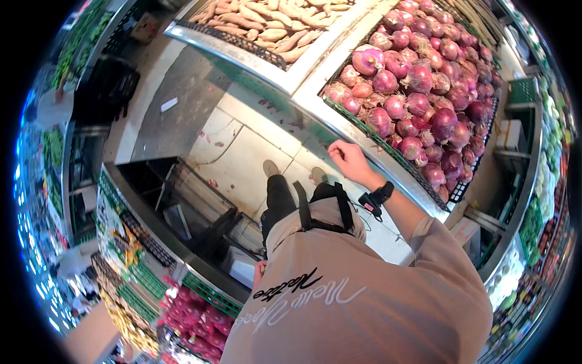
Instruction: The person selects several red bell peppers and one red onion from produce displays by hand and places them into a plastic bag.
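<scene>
My right hand (349,160) is loosely curled with no object visible in it, over the floor beside the metal edge of the produce stand. A dark band with a small device circles that wrist. Red onions (418,98) lie heaped in a plastic crate just beyond the hand. Sweet potatoes (273,20) fill another crate at the top. Of my left hand (259,272), only a small part shows beside my shirt at the lower middle; its fingers are mostly hidden.
A metal-edged stand (186,259) with bagged red produce (195,318) and green crates (211,291) runs along the lower left. A person (104,91) in dark clothes is at the upper left. Tiled floor (248,152) with scattered onion skins lies between the stands. More vegetable shelves curve along the right.
</scene>
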{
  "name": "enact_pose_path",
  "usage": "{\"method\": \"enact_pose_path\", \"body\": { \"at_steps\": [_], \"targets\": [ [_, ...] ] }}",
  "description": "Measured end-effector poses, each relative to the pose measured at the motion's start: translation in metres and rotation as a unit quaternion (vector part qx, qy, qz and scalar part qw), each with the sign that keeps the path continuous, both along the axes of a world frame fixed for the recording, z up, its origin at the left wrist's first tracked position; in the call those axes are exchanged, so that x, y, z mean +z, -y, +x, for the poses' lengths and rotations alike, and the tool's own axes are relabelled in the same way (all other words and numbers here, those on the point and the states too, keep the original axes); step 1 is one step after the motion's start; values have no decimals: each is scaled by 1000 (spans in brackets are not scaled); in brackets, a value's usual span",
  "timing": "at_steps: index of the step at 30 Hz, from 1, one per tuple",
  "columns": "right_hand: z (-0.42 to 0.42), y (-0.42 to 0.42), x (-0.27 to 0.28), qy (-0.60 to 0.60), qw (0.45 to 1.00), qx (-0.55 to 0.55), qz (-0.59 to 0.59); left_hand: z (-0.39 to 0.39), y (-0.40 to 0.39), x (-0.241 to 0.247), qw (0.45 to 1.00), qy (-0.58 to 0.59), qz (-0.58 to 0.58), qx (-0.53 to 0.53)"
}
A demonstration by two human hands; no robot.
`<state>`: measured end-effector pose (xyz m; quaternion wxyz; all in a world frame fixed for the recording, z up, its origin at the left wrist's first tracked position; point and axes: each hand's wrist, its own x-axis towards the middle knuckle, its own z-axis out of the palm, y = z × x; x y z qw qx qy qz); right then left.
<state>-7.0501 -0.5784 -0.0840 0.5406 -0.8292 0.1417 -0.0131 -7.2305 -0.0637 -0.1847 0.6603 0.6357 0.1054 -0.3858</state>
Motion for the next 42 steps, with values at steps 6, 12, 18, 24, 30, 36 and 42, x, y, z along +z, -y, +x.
{"method": "enact_pose_path", "body": {
  "at_steps": [6,12,18,24,30,36,42],
  "targets": [
    [16,19,23,26,922,-175,-345,252,43,126,922,13,63,-382],
    [44,67,25,-116,840,-165,-503,384,76,139,746,181,186,-613],
    [68,102,-9,-156,799,-124,-567,425,115,145,694,337,268,-577],
    [77,122,-28,-164,830,-122,-519,419,154,151,750,343,230,-516],
    [73,126,-25,-130,825,-46,-548,408,217,171,789,354,196,-462],
    [81,129,6,-22,867,-164,-469,423,308,181,812,360,88,-452],
    [92,64,66,183,919,-55,-344,424,412,154,939,-138,-148,-278]
  ]
}}
